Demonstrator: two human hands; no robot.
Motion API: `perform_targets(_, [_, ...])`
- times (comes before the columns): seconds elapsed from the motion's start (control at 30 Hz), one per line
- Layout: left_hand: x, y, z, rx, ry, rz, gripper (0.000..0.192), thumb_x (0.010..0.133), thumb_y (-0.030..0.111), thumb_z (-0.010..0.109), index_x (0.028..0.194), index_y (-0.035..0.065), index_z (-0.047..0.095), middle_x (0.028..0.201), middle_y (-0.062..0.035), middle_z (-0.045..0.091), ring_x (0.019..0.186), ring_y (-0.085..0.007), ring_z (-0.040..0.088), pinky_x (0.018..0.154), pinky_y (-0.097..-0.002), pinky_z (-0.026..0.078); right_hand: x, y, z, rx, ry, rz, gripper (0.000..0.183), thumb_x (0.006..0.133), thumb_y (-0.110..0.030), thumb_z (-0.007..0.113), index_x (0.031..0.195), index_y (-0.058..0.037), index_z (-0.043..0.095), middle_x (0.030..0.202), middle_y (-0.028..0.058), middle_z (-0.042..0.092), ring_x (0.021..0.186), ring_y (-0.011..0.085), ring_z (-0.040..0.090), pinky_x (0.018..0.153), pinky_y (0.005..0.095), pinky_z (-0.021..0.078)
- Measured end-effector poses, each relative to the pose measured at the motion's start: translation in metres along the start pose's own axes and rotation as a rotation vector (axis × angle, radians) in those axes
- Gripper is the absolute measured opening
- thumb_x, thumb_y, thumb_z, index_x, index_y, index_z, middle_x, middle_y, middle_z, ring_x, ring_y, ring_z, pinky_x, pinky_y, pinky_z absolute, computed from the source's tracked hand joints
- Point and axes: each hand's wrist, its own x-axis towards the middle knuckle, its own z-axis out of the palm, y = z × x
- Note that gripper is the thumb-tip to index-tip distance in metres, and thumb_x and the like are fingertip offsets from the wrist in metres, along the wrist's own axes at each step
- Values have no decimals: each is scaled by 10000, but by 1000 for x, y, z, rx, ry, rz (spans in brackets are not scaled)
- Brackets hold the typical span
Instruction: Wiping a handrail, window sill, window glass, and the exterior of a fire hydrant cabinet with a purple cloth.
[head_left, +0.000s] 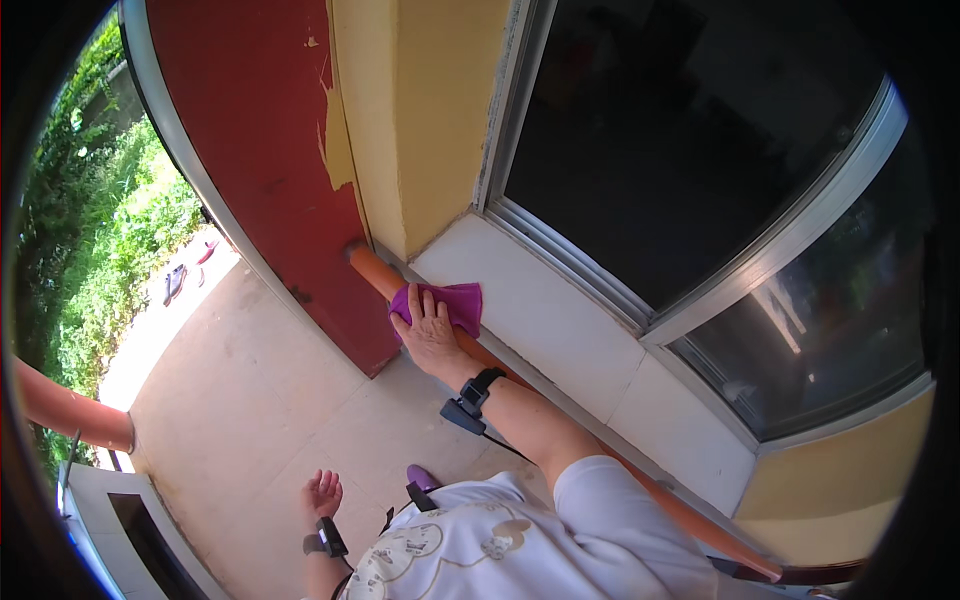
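My right hand (429, 334) presses a purple cloth (466, 306) onto an orange handrail (373, 270). The cloth is draped over the top of the rail, and one corner sticks out towards the window sill. Beneath my palm the rail is hidden; it shows again below my wrist and runs on behind my forearm. My left hand (324, 491) hangs at my side over the tiled floor, holding nothing, its fingers loosely curled. Each wrist wears a black strap with a small device.
Beyond the rail's upper end stands a red wall panel (262, 150) with peeling paint. A white tiled sill (540, 292) runs below a sliding window (645, 150). Shoes (175, 283) lie by the greenery at left. A reddish column (82, 412) stands at far left.
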Motion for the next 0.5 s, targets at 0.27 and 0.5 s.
perform_targets(0.27, [-15,19,-51,-53,116,21,348,886,148,542,1231,109,523,1232,-80,551,1132,-256,544,899,-398,475,83,-7,15,112,88,43,303,881,-200,496,1164,-229,600,1368,239,381,1069,331,471,816,434,397])
perform_targets(0.5, [-13,19,-31,0,91,-29,303,901,161,538,1193,81,538,1223,-76,566,1121,-261,558,880,-393,485,70,-9,12,113,88,136,279,846,-193,559,1117,-225,617,1352,238,394,998,317,492,798,430,396])
